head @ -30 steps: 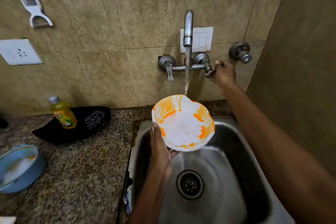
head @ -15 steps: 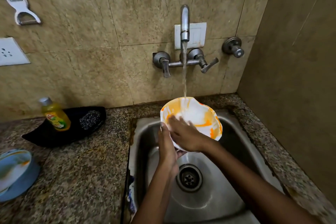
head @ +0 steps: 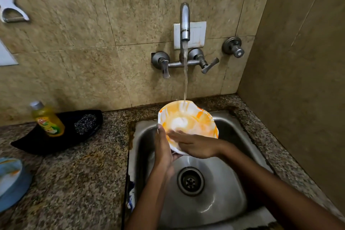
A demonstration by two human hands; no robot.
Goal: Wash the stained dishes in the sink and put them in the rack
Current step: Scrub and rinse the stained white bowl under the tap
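White bowl w/ orange stains is held over the steel sink, tilted toward the camera, just under the tap; the water stream lands on its far inner rim. Left hand is the grip on the bowl: thumb hooked over the near-left rim, fingers curled under the bowl's base, so closed round it. Right hand lies inside the bowl at its near side, fingers straight & flat on the stained surface, holding nothing; fingertips blurred. Bowl sits above the sink's back edge, clear of the drain. On the desk left of the sink, near the back wall: yellow dish soap bottle standing in a black tray, steel scrubber beside it in the same tray. Bottle label is red/green, text too blurred to read. Blue dish w/ orange smears at the desk's left edge, partly out of frame. White grater hangs on the wall, upper left.
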